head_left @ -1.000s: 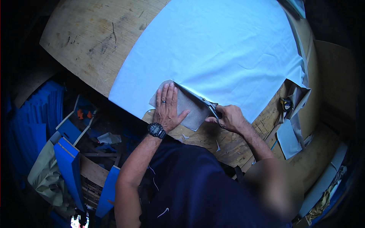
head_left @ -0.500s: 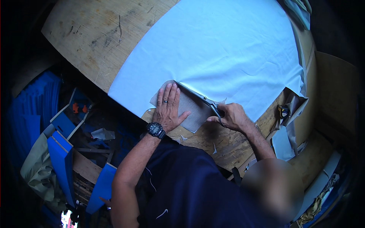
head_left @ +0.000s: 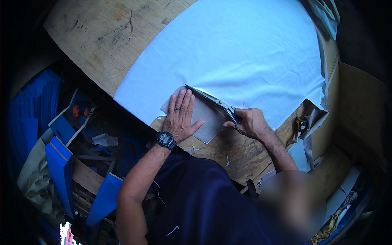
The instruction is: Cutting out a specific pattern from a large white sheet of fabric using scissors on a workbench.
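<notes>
A large pale, bluish-white sheet of fabric (head_left: pixel 237 49) lies over the wooden table, with soft wrinkles toward its right side. My left hand (head_left: pixel 180 118) rests flat, fingers stretched, on a grey piece of material (head_left: pixel 209 119) at the sheet's near edge. In my right hand (head_left: pixel 252 123) are long metal scissors (head_left: pixel 212 99), gripped by the handles. Their blades point up and left along the border between grey piece and pale sheet, the tip just beyond my left fingertips. My fingers partly cover the handles.
The bare wooden tabletop (head_left: pixel 94 41) shows at upper left. Small scraps (head_left: pixel 227 160) lie near my body. A tape measure (head_left: pixel 302 124) sits at the right beside folded fabric. Blue panels (head_left: pixel 60 173) and an orange-handled item (head_left: pixel 81 110) stand below the table's left edge.
The whole view has shifted slightly. My left hand stays flat on the grey piece, and the scissors keep nearly the same place and angle in my right hand.
</notes>
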`<state>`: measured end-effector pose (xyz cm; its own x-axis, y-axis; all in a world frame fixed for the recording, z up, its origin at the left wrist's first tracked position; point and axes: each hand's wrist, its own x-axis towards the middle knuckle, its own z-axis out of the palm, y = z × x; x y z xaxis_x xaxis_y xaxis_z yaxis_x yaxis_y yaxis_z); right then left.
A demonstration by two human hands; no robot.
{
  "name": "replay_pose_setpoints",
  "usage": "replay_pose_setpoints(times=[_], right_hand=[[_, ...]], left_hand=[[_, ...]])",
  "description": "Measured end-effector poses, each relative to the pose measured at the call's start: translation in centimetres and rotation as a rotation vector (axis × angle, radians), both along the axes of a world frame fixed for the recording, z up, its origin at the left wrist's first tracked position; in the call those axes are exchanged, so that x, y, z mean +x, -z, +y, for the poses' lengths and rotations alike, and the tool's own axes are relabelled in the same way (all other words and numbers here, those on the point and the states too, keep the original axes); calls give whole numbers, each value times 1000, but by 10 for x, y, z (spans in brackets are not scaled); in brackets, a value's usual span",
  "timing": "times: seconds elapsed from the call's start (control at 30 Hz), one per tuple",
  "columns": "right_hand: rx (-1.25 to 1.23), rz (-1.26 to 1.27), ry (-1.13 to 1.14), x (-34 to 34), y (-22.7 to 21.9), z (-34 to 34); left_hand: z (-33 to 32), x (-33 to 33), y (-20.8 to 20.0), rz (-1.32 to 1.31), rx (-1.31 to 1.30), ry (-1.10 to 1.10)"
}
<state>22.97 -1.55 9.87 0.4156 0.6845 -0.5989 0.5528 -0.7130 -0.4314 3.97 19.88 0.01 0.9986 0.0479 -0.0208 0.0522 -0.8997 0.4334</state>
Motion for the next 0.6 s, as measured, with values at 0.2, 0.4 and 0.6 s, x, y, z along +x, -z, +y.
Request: replay_pose_setpoints(times=[0.2,0.4,0.6], right_hand=[[-12,-63,-114,13,0,2],[-40,-50,-123,14,-3,9],[23,-85,-138,12,0,7]], left_hand=[[-1,0,0,0,-20,-9],[-1,-1,1,-2,-31,-11],[-1,-1,3,-5,-21,-8]])
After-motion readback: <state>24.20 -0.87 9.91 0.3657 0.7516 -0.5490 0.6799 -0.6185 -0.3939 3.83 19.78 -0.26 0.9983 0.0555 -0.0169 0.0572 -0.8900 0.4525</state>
